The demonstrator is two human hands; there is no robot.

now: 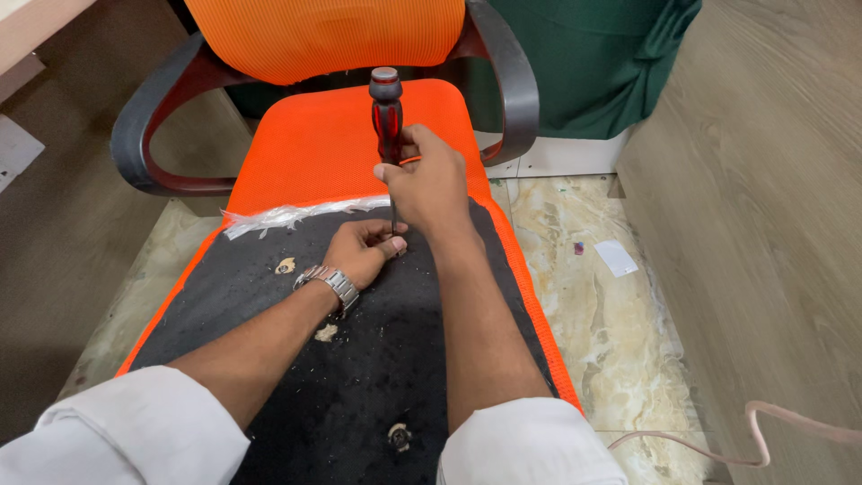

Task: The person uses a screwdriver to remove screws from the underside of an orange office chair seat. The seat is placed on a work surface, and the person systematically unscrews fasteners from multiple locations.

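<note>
Two hands are at work on the black underside (359, 359) of an orange chair seat. The screwdriver (387, 117) is held upright, its dark red handle grasped low by the right hand (431, 184), the thin shaft running down to a point at the left fingertips. The left hand (359, 251), a metal watch (330, 283) at its wrist, is curled and pinched around the tip; whether a screw is held there cannot be told. The tool is judged light and stiff, its glossy handle likely somewhat slippery, so it is best gripped around the handle's waist. The underside looks like firm board under thin fabric, with debris scattered about.
</note>
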